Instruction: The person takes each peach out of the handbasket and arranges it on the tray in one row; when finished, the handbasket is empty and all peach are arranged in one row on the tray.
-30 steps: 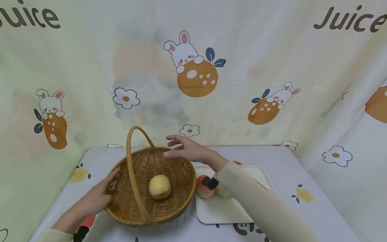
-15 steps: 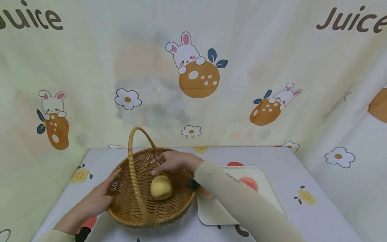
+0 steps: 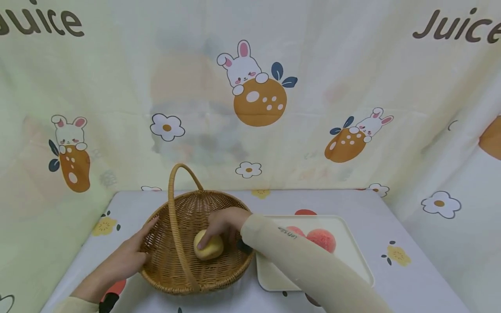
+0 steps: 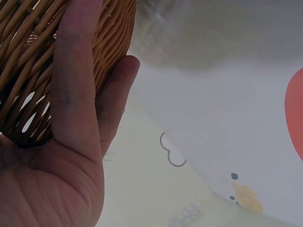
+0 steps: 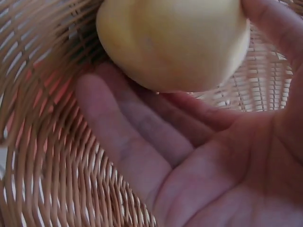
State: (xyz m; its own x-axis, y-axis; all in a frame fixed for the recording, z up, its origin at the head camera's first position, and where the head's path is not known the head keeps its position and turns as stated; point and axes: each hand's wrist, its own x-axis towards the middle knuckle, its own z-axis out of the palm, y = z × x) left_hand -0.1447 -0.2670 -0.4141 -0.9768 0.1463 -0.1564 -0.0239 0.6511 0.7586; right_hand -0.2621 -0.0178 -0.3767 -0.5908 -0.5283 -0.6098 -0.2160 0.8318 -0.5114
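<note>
A brown wicker basket with a tall arched handle stands on the cloth-covered table. In it lies a pale yellow peach, smooth and faintly creased. My right hand reaches down into the basket and grips that peach. In the right wrist view, the thumb lies at one side of it and the fingers curve beneath. My left hand rests against the basket's left side with its fingers straight. The left wrist view shows those fingers along the woven wall.
Right of the basket lies a white tray bearing pink-red peaches. My right forearm crosses over the tray and hides part of it. A printed curtain hangs behind the table and at both sides.
My right hand has come down from above the basket's far rim to the yellow peach inside and taken hold of it. My left hand stays at the basket's side.
</note>
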